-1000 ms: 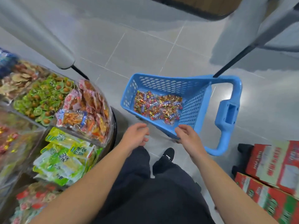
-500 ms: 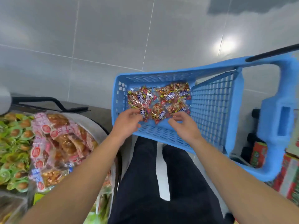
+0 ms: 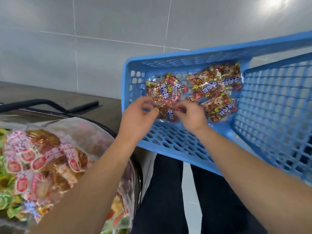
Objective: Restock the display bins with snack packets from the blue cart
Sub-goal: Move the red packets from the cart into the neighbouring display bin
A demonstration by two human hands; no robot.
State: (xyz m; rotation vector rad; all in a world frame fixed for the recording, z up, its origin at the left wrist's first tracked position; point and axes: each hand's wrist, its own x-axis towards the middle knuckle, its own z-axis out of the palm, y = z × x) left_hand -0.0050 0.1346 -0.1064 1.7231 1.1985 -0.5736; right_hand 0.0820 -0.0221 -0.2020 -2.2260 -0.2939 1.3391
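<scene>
- Packets (image 3: 217,92) in clear crinkly wrap, printed red and gold with blue-and-white lettering, lie in a loose heap on the floor of the cart (image 3: 177,142), toward its far wall.
- Cart is blue plastic with slotted walls and a grid floor; its near rim sits just above the person's dark trousers (image 3: 168,200).
- Left hand (image 3: 138,115) reaches over the near rim, fingers curled, pinching the near-left edge of one packet (image 3: 166,102) in the heap.
- Right hand (image 3: 191,115) is beside it, fingertips pinching the same packet at its near-right edge; the two hands almost touch.
- Bin (image 3: 101,129) at the left is a clear-walled tub holding pink-and-red wrapped snacks (image 3: 42,162) with brown contents.
- Green-wrapped snacks (image 3: 5,183) show at the far left edge, in a neighbouring compartment.
- Grey floor tiles (image 3: 101,39) lie behind the cart.
</scene>
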